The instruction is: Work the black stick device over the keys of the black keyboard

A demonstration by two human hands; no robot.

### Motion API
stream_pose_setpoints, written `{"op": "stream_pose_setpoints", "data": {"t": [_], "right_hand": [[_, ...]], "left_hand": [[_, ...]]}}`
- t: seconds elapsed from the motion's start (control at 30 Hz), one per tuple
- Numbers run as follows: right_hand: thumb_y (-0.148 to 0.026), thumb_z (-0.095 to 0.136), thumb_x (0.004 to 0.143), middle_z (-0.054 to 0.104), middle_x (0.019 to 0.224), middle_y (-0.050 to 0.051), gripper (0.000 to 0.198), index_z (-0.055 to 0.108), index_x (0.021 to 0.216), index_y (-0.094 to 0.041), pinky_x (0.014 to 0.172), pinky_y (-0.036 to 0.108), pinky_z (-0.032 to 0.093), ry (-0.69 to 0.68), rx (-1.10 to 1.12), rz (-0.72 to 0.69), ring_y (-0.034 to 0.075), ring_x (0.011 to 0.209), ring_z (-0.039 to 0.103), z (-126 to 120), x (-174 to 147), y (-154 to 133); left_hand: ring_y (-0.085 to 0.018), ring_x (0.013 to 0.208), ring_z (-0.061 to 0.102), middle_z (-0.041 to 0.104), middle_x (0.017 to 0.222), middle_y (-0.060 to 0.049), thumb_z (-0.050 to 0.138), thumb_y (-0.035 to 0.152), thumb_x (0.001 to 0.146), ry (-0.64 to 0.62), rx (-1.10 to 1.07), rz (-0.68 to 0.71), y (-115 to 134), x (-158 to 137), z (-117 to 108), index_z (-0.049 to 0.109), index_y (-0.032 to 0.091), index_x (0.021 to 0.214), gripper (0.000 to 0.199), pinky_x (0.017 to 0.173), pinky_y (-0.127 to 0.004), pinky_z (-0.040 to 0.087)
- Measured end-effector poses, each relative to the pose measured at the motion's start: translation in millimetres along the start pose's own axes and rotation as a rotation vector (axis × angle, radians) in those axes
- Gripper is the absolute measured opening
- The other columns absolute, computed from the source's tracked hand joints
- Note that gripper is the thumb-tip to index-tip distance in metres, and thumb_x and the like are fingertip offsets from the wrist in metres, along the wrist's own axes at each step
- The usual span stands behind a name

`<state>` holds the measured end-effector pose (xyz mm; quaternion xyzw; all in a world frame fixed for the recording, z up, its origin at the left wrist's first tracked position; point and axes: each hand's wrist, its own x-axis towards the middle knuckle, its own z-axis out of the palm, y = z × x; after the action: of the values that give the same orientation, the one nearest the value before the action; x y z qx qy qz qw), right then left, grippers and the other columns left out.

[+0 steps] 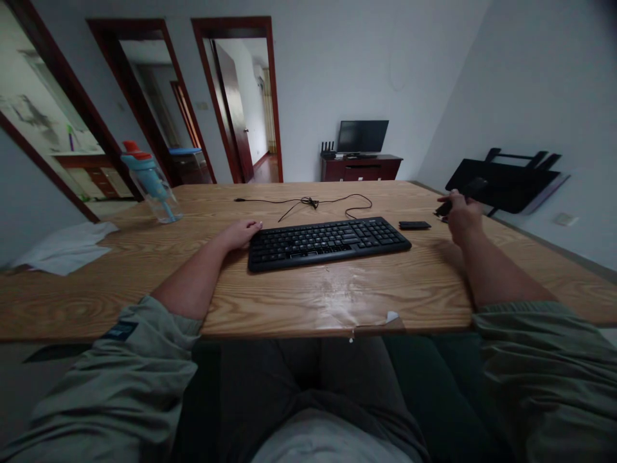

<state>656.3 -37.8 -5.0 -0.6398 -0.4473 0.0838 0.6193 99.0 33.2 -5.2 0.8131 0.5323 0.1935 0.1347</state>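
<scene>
A black keyboard (328, 241) lies flat on the wooden table in front of me. My left hand (238, 235) is at its upper left corner, with the fingers closed together against that end. Off to the right, my right hand (465, 218) is raised over the table, its fingers closed around a dark elongated object (476, 187). That object is blurred and partly hidden by the fingers, so I cannot tell its kind. Between the keyboard and my right hand lies a small flat black bar (414, 226).
A cable (308, 202) with a tied bundle runs behind the keyboard. Left on the wooden table (289, 302) stand a clear bottle (157, 190) with a red and blue top and white paper (72, 247). A folded black table or chair (499, 183) leans by the right wall.
</scene>
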Motion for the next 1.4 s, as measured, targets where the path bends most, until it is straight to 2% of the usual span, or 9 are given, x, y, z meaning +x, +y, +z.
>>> {"op": "stream_pose_setpoints", "data": {"t": [0.07,0.2,0.43,0.57,0.73,0.83,0.93,1.07,1.4], "right_hand": [[-0.039,0.048,0.096,0.056,0.066,0.004,0.031,0.061,0.077,-0.017,0.051,0.029,0.035,0.048,0.189,0.036,0.011,0.052,0.044,15.1,-14.0,-17.8],[-0.055,0.069,0.081,0.051,0.054,-0.001,0.04,0.057,0.069,-0.02,0.044,0.026,0.034,-0.13,0.332,-0.049,0.011,0.047,0.043,36.7,-40.4,-53.5],[-0.055,0.076,0.073,0.06,0.062,0.001,0.037,0.064,0.079,-0.021,0.049,0.027,0.043,-0.601,0.027,-0.285,0.014,0.054,0.054,30.3,-62.7,-109.5],[-0.054,0.076,0.071,0.069,0.081,0.004,0.039,0.071,0.094,-0.022,0.058,0.03,0.048,-0.867,-0.156,-0.4,0.018,0.069,0.063,25.6,-63.2,-115.3],[-0.052,0.073,0.075,0.069,0.078,0.001,0.035,0.074,0.098,-0.026,0.057,0.028,0.046,-1.198,-0.218,-0.442,0.017,0.067,0.063,35.1,-51.8,-124.2],[-0.05,0.075,0.072,0.068,0.075,-0.001,0.032,0.075,0.096,-0.028,0.059,0.028,0.046,-1.141,-0.288,-0.463,0.018,0.072,0.063,51.2,-46.3,-138.6],[-0.05,0.074,0.074,0.068,0.077,0.0,0.029,0.075,0.093,-0.027,0.061,0.029,0.046,-1.035,-0.277,-0.506,0.018,0.075,0.063,66.9,-49.8,-150.6],[-0.055,0.067,0.081,0.06,0.062,0.002,0.033,0.071,0.081,-0.022,0.053,0.029,0.041,-0.871,-0.253,-0.453,0.017,0.061,0.058,73.9,-69.0,-155.5],[-0.051,0.056,0.086,0.061,0.06,0.003,0.032,0.062,0.071,-0.024,0.055,0.034,0.04,-0.718,-0.329,-0.297,0.02,0.056,0.056,80.8,-103.7,-110.3]], "left_hand": [[-0.026,0.091,0.064,0.073,0.096,-0.01,0.035,0.053,0.089,0.021,0.019,-0.001,-0.6,-0.7,-3.1,0.07,0.018,0.093,0.05,0.084,-0.035,0.047],[-0.027,0.093,0.065,0.074,0.1,-0.011,0.035,0.054,0.089,0.111,0.057,-0.026,-6.6,1.1,-9.8,0.073,0.02,0.096,0.052,0.086,-0.034,0.047],[-0.022,0.074,0.06,0.067,0.081,-0.006,0.036,0.054,0.091,0.234,0.054,-0.147,-9.8,-6.9,-13.6,0.071,0.016,0.113,0.056,0.075,-0.033,0.046],[-0.018,0.068,0.053,0.056,0.072,-0.001,0.034,0.05,0.094,0.356,-0.007,-0.203,-3.8,-21.5,-15.4,0.069,0.015,0.117,0.054,0.068,-0.03,0.042],[-0.014,0.068,0.049,0.052,0.072,0.001,0.035,0.044,0.096,0.482,-0.037,-0.297,-7.6,-38.0,-19.3,0.067,0.014,0.118,0.049,0.068,-0.027,0.041],[-0.015,0.066,0.047,0.05,0.072,0.0,0.033,0.042,0.096,0.497,-0.06,-0.327,-12.2,-42.9,-19.7,0.066,0.014,0.115,0.048,0.065,-0.028,0.04],[-0.016,0.067,0.049,0.051,0.072,-0.001,0.035,0.044,0.094,0.401,-0.082,-0.279,-12.8,-42.2,-17.9,0.067,0.014,0.113,0.048,0.068,-0.03,0.043],[-0.018,0.069,0.052,0.053,0.071,-0.002,0.034,0.047,0.093,0.357,-0.119,-0.191,-6.1,-36.7,-15.1,0.068,0.016,0.111,0.049,0.07,-0.031,0.045],[-0.02,0.074,0.057,0.058,0.073,-0.003,0.035,0.05,0.092,0.257,-0.156,-0.044,4.3,-21.5,-5.8,0.07,0.015,0.112,0.054,0.076,-0.033,0.047]]}}
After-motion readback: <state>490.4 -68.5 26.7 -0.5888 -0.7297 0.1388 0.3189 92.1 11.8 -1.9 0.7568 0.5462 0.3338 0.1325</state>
